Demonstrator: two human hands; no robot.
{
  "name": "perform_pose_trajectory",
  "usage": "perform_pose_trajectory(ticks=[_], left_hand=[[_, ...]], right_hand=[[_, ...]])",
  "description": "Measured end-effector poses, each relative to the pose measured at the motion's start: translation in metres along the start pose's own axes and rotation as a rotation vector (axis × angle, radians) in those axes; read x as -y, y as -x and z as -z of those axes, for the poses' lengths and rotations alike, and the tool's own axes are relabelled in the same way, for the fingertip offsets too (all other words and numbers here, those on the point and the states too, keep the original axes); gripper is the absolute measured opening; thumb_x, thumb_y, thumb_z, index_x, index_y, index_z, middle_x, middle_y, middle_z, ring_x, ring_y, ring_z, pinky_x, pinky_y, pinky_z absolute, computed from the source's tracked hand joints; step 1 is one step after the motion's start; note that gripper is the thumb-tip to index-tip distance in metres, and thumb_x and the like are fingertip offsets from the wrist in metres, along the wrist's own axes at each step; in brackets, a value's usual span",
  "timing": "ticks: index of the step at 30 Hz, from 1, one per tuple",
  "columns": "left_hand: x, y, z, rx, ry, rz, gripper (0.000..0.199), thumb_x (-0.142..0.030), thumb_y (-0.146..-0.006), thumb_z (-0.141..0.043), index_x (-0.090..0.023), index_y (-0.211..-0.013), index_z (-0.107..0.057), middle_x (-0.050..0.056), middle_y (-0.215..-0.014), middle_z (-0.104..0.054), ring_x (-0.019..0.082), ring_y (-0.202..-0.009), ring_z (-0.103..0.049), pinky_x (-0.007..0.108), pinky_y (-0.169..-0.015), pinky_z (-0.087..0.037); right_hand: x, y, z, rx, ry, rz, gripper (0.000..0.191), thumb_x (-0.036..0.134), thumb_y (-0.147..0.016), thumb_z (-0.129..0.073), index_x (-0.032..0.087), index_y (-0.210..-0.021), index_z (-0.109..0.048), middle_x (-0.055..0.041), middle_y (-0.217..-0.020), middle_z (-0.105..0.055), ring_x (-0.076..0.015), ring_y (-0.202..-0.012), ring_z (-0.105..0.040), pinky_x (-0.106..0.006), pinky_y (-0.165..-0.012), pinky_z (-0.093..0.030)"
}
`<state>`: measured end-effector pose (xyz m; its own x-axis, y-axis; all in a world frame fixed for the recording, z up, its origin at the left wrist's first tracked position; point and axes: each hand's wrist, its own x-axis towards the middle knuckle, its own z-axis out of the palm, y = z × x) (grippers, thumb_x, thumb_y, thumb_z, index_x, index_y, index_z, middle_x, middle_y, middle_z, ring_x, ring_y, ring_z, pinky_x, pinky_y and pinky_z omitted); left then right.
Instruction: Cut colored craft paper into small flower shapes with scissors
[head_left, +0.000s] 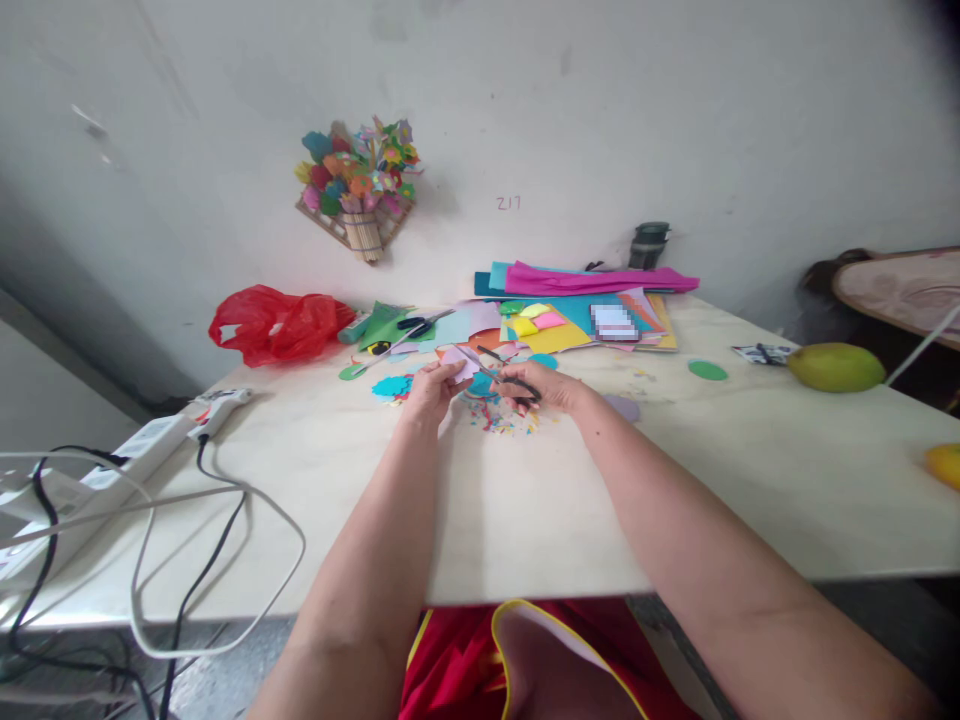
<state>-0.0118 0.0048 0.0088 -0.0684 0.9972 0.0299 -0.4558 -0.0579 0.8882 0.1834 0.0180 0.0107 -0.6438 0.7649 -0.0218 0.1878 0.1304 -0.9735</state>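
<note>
My left hand (435, 390) pinches a small lilac paper piece (460, 366) above the middle of the table. Black-handled scissors (526, 388) are in my right hand (541, 385), fingers round the handles, and their blades point up and left to the paper's right edge. Below both hands lie many tiny coloured paper scraps (499, 415). Blue cut paper pieces (391, 387) rest just left of my left hand. Another blue round piece (544, 361) lies behind my right hand, and a lilac piece (621, 407) sits to its right, partly behind the forearm.
Coloured sheets, a phone (614, 322) and a second pair of scissors (416, 325) lie at the back. A red plastic bag (281, 325) is back left, power strips (142, 450) and cables at left, a green-yellow fruit (836, 367) at right. Paper flowers (360, 175) hang on the wall.
</note>
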Motion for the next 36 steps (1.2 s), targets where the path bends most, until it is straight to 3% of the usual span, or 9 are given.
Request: perform_pose_trajectory(ticks=[11,27,36], left_hand=[[0.003,0.0,-0.003,-0.027,0.021,-0.007,0.018,-0.014,-0.061,-0.072,-0.013,-0.077,-0.063,0.004,-0.072,-0.069,0.016,-0.069,-0.067,0.027,-0.065,-0.057],[0.005,0.0,-0.004,-0.014,0.003,-0.048,0.022,-0.018,-0.058,-0.075,-0.014,-0.078,-0.066,0.004,-0.073,-0.069,0.015,-0.069,-0.066,0.027,-0.066,-0.056],[0.003,0.003,-0.006,-0.003,0.019,-0.032,0.014,-0.015,-0.06,-0.072,-0.012,-0.072,-0.066,0.006,-0.072,-0.07,0.015,-0.068,-0.065,0.028,-0.068,-0.056]], right_hand=[[0.014,0.007,-0.008,-0.062,0.008,0.01,0.022,0.033,-0.075,-0.068,0.015,-0.077,-0.055,0.0035,-0.047,-0.055,-0.0063,-0.033,-0.045,-0.016,-0.029,-0.022],[0.005,-0.001,-0.006,-0.092,-0.079,-0.008,0.023,0.033,-0.075,-0.07,0.016,-0.079,-0.055,0.0052,-0.048,-0.055,-0.0061,-0.034,-0.046,-0.016,-0.031,-0.032],[0.009,0.006,-0.002,-0.056,0.011,0.015,0.025,0.037,-0.075,-0.068,0.016,-0.078,-0.054,0.0031,-0.051,-0.058,-0.0066,-0.036,-0.048,-0.016,-0.031,-0.025]])
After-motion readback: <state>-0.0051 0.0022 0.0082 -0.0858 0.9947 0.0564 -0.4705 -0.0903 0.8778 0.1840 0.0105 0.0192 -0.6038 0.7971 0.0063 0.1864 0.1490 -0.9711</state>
